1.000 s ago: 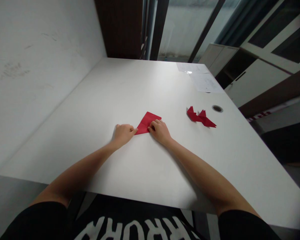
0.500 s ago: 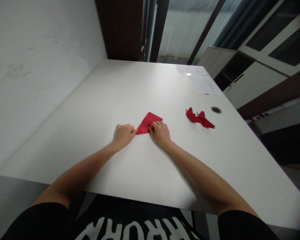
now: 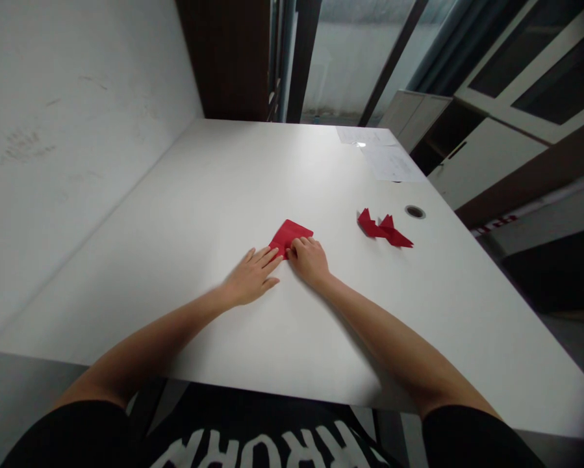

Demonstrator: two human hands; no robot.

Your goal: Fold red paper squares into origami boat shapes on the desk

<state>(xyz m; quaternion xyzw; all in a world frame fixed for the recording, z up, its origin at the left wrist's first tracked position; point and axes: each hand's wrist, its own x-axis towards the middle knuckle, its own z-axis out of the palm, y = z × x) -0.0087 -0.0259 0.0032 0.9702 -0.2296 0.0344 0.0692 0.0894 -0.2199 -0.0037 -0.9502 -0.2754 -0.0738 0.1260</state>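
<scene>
**Red folded paper pinned mid-tabletop, left hand opened up**

The red folded paper (image 3: 288, 234) sits around the middle of the white tabletop (image 3: 175, 260); my right hand (image 3: 308, 261) is curled, fingers pressing on it; my left hand (image 3: 250, 277) lies flat and open, fingertips at its left edge; a finished-looking red origami piece (image 3: 382, 229) sits well right, near a grommet hole (image 3: 414, 211); sheets of printed paper (image 3: 386, 161) lie at the far edge; the white shirt lettering (image 3: 253, 448) is upside down, can't read it properly.

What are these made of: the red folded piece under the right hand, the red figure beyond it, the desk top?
Folded red piece: likely thin origami paper, matte; sharp creases, crisp layered edges.
Red figure: seemingly the same matte paper; same colour, sharp folded points.
Desk top: probably white laminate, smooth with a slight sheen; the core doesn't show.
</scene>
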